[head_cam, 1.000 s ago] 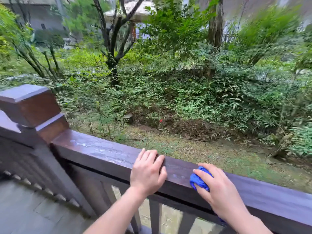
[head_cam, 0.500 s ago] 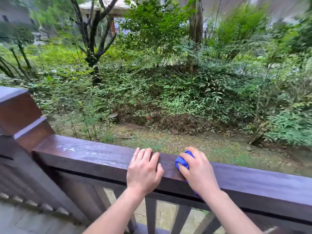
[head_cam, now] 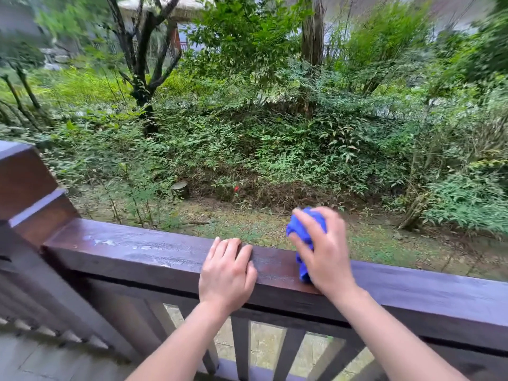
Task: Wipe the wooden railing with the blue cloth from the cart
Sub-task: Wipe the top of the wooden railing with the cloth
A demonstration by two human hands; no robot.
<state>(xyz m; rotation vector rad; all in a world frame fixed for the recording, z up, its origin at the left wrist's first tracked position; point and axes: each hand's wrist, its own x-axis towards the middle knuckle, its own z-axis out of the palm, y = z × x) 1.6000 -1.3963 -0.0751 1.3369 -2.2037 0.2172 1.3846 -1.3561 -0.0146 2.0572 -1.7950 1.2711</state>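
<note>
A dark brown wooden railing (head_cam: 143,253) runs from the left post down to the right across the lower view. Its top looks damp with pale streaks left of my hands. My left hand (head_cam: 226,273) lies flat over the rail's top, fingers together and curled on the far edge, holding nothing. My right hand (head_cam: 321,251) is closed on a bunched blue cloth (head_cam: 299,232). The cloth pokes out above my fingers past the rail's far edge, and its lower end touches the rail top. No cart is in view.
A square wooden post (head_cam: 26,185) stands at the rail's left end. Balusters (head_cam: 240,347) fill the gap below the rail. A stair edge (head_cam: 55,331) descends at lower left. Beyond the rail lie bare ground, shrubs and trees (head_cam: 143,64).
My right hand with the cloth slid left along the rail toward my left hand, then lifted up toward the rail's far edge. My left hand stayed in place on the rail.
</note>
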